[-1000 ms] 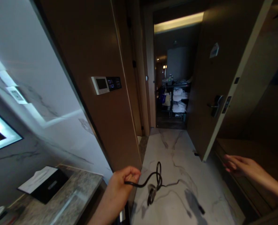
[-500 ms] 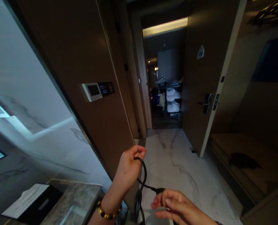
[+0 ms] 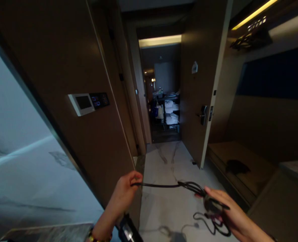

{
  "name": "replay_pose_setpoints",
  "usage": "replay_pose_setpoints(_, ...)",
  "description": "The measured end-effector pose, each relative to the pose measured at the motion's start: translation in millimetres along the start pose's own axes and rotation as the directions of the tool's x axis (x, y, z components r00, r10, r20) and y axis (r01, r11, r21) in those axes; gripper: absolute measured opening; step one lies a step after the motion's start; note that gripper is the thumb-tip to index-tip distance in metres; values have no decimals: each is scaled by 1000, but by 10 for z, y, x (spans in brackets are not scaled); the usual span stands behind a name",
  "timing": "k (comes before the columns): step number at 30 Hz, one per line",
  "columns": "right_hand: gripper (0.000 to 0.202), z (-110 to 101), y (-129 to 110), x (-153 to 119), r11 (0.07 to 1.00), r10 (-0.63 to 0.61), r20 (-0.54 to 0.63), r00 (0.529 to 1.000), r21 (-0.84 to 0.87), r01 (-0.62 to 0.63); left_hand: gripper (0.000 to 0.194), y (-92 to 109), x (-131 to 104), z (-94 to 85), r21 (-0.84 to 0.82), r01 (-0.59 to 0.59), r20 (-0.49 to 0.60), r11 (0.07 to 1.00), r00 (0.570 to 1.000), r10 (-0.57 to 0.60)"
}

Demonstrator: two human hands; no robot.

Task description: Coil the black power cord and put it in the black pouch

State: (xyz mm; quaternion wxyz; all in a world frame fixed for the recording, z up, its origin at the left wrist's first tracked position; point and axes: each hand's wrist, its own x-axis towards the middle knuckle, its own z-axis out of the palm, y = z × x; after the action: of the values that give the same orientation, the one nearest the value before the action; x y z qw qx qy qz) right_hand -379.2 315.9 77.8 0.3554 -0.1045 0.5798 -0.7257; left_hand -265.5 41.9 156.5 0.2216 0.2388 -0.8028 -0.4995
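A thin black cord (image 3: 161,185) stretches almost level between my two hands over the white marble floor. My left hand (image 3: 125,192) pinches its left end, fingers closed, a beaded bracelet on the wrist. My right hand (image 3: 226,210) grips the bundled right part of the cord, where loops and a dark plug-like lump hang down. Below my left arm a dark object with a shiny part (image 3: 127,230) shows at the bottom edge; what it is I cannot tell.
A brown wall panel (image 3: 93,134) with a white screen and switches (image 3: 87,103) stands left. The open door (image 3: 199,101) leads to a corridor with a cart of white towels (image 3: 170,112). A low wooden bench (image 3: 239,164) with a dark item is at right.
My hands have moved apart and pulled the cord out straight between them; my right hand now grips the bundled end. The view has turned right, and the counter with the tissue box is out of sight.
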Motion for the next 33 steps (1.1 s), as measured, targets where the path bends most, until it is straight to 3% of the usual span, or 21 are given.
replay_pose_setpoints(3, 52, -179, -389, -1, 995, -99, -3, 995, 17, 99, 15, -172, -169, 214, -2, 69, 257, 998, 964, -66)
replay_pose_setpoints(7, 40, 12, -511, 56, 981, -194, 217, 957, 26, 193, 21, -95, -375, 568, -46, 71, 485, 996, 873, -40)
replay_pose_setpoints(10, 48, 200, -499, 66, 980, -196, 390, 900, 47, 193, 40, 45, -399, 651, -227, 114, 550, 967, 834, 31)
replay_pose_setpoints(13, 59, 319, -501, 56, 990, -130, 586, 800, 29, 139, 61, 105, -378, 656, -324, 119, 564, 938, 821, 91)
replay_pose_setpoints(15, 57, 355, -463, 73, 997, -75, 670, 738, 24, 80, 76, 82, -376, 675, -399, 134, 584, 907, 800, 139)
replay_pose_setpoints(17, 52, 339, -350, 119, 999, -15, 701, 713, 31, -9, 86, 28, -379, 710, -477, 169, 620, 862, 760, 194)
replay_pose_setpoints(19, 49, 255, -165, 180, 996, 62, 661, 748, 8, -89, 85, -28, -371, 739, -497, 218, 628, 840, 759, 174)
replay_pose_setpoints(22, 49, 7, 121, 247, 979, 195, 498, 845, -144, -142, 66, -75, -347, 747, -452, 267, 551, 851, 834, 31)
replay_pose_setpoints(25, 54, -286, 183, 235, 929, 313, 432, 846, -325, -177, 53, -68, -350, 736, -377, 254, 540, 891, 841, -11)
replay_pose_setpoints(28, 50, -529, -75, 153, 925, 306, 476, 825, -355, -138, 55, -63, -383, 746, -367, 208, 583, 907, 811, 50)
replay_pose_setpoints(31, 46, -750, -513, 55, 934, 173, 461, 870, -358, 4, 60, -131, -417, 782, -285, 222, 575, 932, 818, -19)
replay_pose_setpoints(33, 46, -938, -803, -11, 906, 183, 428, 885, -423, 17, 63, -215, -444, 799, -269, 267, 560, 926, 825, -75)
